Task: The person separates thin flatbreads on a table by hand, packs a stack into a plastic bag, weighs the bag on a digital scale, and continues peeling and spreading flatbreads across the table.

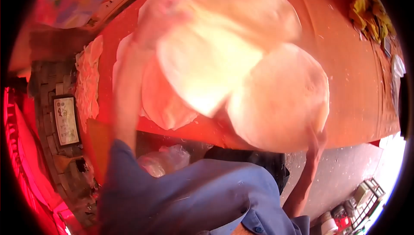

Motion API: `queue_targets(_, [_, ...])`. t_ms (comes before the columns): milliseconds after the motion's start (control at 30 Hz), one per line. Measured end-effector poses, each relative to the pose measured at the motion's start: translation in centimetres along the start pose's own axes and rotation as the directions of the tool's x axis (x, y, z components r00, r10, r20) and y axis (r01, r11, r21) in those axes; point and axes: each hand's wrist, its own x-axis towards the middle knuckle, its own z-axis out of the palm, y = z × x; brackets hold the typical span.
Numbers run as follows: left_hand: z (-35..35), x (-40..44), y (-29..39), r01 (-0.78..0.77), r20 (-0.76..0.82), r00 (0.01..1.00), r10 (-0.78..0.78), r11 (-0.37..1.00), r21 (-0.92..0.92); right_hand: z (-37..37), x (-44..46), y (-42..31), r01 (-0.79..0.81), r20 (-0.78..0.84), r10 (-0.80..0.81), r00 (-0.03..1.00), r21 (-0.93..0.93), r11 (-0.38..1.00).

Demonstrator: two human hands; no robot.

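Several large, pale, thin round sheets lie over the reddish table [349, 88]. My right hand [318, 135] grips the lower right edge of one round sheet [280, 99], fingers partly beneath it. My left hand [166, 12] is smeared by motion at the upper left edge of a brightly lit sheet [207, 58]; its fingers cannot be made out. Another round sheet [254, 8] lies at the top, overlapping the bright one. A further pale sheet [166, 101] shows under and beside my left forearm.
A heap of pale scraps [89, 82] lines the table's left edge. Yellow cloth [364, 17] lies at the upper right. A clear plastic bag [166, 159] is below the table edge. A framed paper [66, 119] stands at the left, and a metal rack [366, 200] at the lower right.
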Motion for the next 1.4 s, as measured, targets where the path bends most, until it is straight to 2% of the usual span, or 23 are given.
queue_targets(67, [-9.9,3.5,1.3,0.114,0.074,0.988,-0.132,0.971,0.212,-0.3,0.1,0.3,-0.013,0.02,0.014,1.0,-0.019,1.0])
queue_targets(133, [-11.4,4.1,7.4,-0.034,-0.127,0.976,0.175,0.705,0.709,0.3,0.1,0.2,-0.01,0.002,0.01,1.0,-0.027,1.0])
queue_targets(233, [-21.9,7.5,4.7,-0.086,-0.098,0.972,0.213,0.711,0.698,0.5,0.2,0.2,-0.022,-0.055,0.02,0.998,-0.047,0.999])
queue_targets(300, [-25.4,8.0,2.7,-0.142,-0.046,0.913,0.405,0.422,0.895,-0.2,0.6,1.4,-0.02,-0.036,0.018,0.999,-0.048,0.999])
queue_targets(333, [-27.9,8.5,0.4,-0.133,-0.054,0.913,0.404,0.421,0.897,-0.6,1.0,2.2,-0.023,-0.029,0.022,0.999,-0.046,0.999])
queue_targets(400, [-31.8,7.9,-7.1,0.179,-0.148,0.973,0.177,-0.173,0.969,-0.6,1.1,2.8,-0.034,-0.033,0.033,0.999,-0.035,0.999])
queue_targets(433, [-31.0,6.0,-11.6,0.161,-0.242,0.948,0.208,0.343,0.926,-0.5,1.0,2.7,-0.036,-0.045,0.034,0.998,-0.036,0.999])
queue_targets(467, [-27.8,5.0,-14.0,0.093,-0.134,0.97,0.203,0.199,0.976,-0.4,1.0,2.5,-0.037,-0.058,0.035,0.998,-0.037,0.999])
queue_targets(567, [-14.7,1.7,-19.7,0.103,-0.12,0.993,-0.019,0.652,0.751,-0.5,0.8,2.3,0.015,-0.029,-0.017,0.999,-0.049,0.999])
queue_targets(600, [-9.1,0.6,-20.4,0.134,-0.077,0.991,-0.11,0.835,0.534,-0.2,0.5,1.8,0.012,-0.03,-0.014,0.999,-0.053,0.998])
queue_targets(633, [-2.9,-0.9,-20.6,0.208,0.011,0.977,-0.211,0.972,0.109,0.0,0.1,0.7,-0.001,-0.03,0.001,1.0,-0.01,1.0])
queue_targets(700, [8.3,-3.2,-17.9,0.429,0.339,0.902,-0.269,0.653,-0.624,0.5,0.0,-1.0,-0.018,-0.031,0.019,0.999,0.031,0.999])
queue_targets(733, [12.9,-4.9,-12.9,0.197,0.098,0.978,-0.186,0.973,-0.124,0.5,0.0,-1.7,-0.098,-0.03,0.098,0.995,0.01,0.995])
queue_targets(800, [19.6,-6.5,-6.7,0.036,0.405,0.914,-0.025,0.999,-0.018,1.8,-0.1,-2.0,-0.037,-0.037,0.039,0.999,0.044,0.998])
queue_targets(833, [23.2,-8.0,-4.8,-0.048,0.328,0.94,0.091,0.989,-0.136,1.4,0.6,-0.7,-0.039,0.015,0.037,0.999,0.109,0.993])
queue_targets(867, [26.8,-9.3,-4.2,-0.047,0.328,0.938,0.113,0.978,-0.201,2.3,0.2,-1.2,0.127,0.02,-0.126,0.992,-0.1,0.987])
queue_targets(900, [29.3,-10.5,-3.6,-0.023,0.378,0.917,0.128,0.962,-0.271,3.1,-0.1,-1.8,0.279,0.024,-0.286,0.958,-0.305,0.91])
queue_targets(933, [30.9,-11.2,-3.3,0.051,0.436,0.897,0.066,0.966,-0.252,2.7,0.1,-1.8,-0.133,0.031,0.13,0.991,0.145,0.98])
queue_targets(967, [31.7,-11.4,-3.3,0.202,0.528,0.848,-0.052,0.952,-0.231,3.7,-0.1,-2.5,0.011,0.033,-0.017,0.999,0.176,0.984])
queue_targets(1000, [32.4,-11.7,-3.1,0.345,0.607,0.777,-0.169,0.92,-0.185,3.6,-0.2,-3.3,-0.038,0.021,0.036,0.999,0.09,0.995])
queue_targets(1067, [32.2,-11.2,-3.1,0.562,0.682,0.721,-0.125,0.682,-0.469,3.2,-0.6,-4.8,-0.125,0.001,0.125,0.992,0.036,0.992])
queue_targets(1200, [31.3,-10.9,-2.6,0.528,0.691,0.69,-0.215,0.802,-0.278,1.7,-1.2,-3.3,-0.122,0.051,0.115,0.992,0.187,0.975])
queue_targets(1400, [32.8,-10.0,-0.8,0.52,0.636,0.734,-0.237,0.799,-0.302,1.6,-1.4,-3.3,-0.189,0.127,0.154,0.98,0.346,0.919])
